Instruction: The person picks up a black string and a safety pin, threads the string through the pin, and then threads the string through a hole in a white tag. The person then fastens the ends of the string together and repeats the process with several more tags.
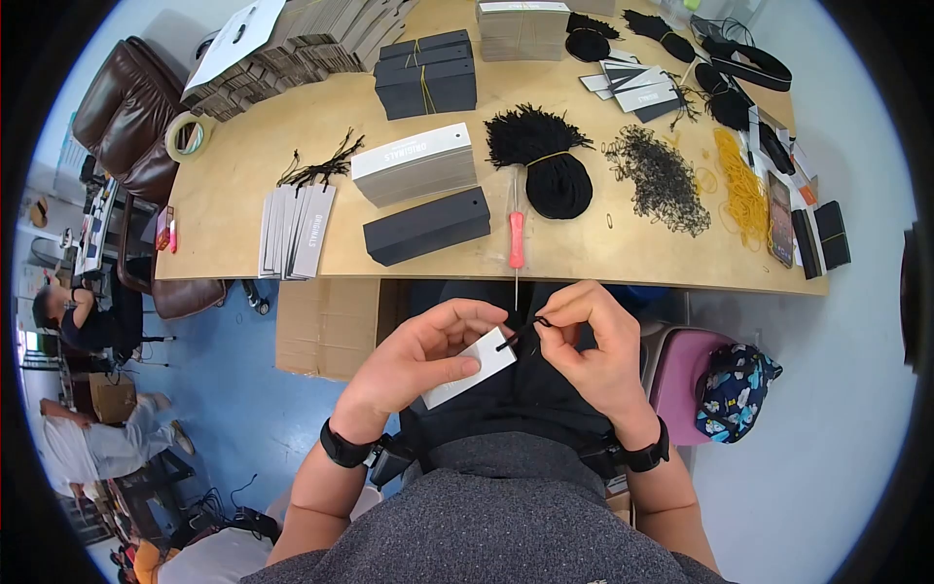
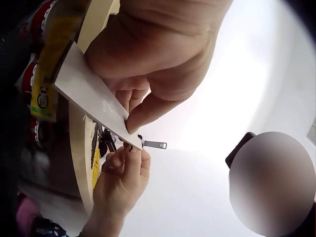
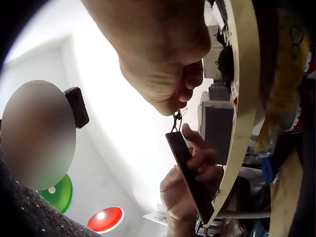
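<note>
Held between the thumb and fingers of my left hand (image 1: 413, 355) is a white card tag (image 1: 473, 370), tilted, over the lap. A black cord (image 1: 520, 334) runs from the hole at its upper end to my right hand (image 1: 600, 350), whose thumb and index finger pinch it. In the left wrist view the tag (image 2: 91, 94) shows pale lettering, with the right hand (image 2: 121, 190) at its far end. The right wrist view shows the tag's dark side (image 3: 187, 173) and the looped cord (image 3: 176, 121), plus a thin wire-like loop beside the fingertips.
On the table (image 1: 321, 248) before me lie finished-looking tags with cords (image 1: 297, 229), card stacks (image 1: 413, 164), a dark stack (image 1: 426, 226), black cord bundles (image 1: 559, 185), a red-handled tool (image 1: 517, 238), small dark pins (image 1: 657, 180), yellow bands (image 1: 741, 185) and a phone (image 1: 780, 219).
</note>
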The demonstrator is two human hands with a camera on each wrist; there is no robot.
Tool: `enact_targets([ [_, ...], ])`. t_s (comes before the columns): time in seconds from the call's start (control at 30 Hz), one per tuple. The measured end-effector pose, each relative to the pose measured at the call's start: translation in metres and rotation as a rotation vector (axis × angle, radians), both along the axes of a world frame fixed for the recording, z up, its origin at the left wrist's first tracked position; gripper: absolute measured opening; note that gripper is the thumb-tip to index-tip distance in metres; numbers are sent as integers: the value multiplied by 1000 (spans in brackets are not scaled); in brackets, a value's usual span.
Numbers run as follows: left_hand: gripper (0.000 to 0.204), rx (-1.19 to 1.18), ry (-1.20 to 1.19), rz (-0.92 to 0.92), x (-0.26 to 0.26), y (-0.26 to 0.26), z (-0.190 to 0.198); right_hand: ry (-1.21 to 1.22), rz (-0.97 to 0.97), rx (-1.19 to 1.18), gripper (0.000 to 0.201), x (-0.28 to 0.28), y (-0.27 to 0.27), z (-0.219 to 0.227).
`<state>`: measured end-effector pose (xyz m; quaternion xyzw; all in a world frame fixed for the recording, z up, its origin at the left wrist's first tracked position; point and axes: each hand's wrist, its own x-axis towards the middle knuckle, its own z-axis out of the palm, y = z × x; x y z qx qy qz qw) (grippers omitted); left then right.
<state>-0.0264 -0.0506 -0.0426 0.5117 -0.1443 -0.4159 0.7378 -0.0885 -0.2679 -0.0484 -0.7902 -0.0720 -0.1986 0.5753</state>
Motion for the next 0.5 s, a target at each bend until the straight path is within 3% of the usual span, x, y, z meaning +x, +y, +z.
enact_targets([
  [0.17,47,45,106,-23,-1,2,8,104,3,191,18,-4,-1,-2],
  [0.23,47,67,131,-54,-1,1,9,255,69,425,17,-5,-1,-2],
  [0.4,37,-41,-94,49,-3,-4,-1,259,55,388,17,-7,6,-4],
  [0.5,35,-17,-14,26,-2,-2,-5,227,12,337,19,-9,11,-5],
])
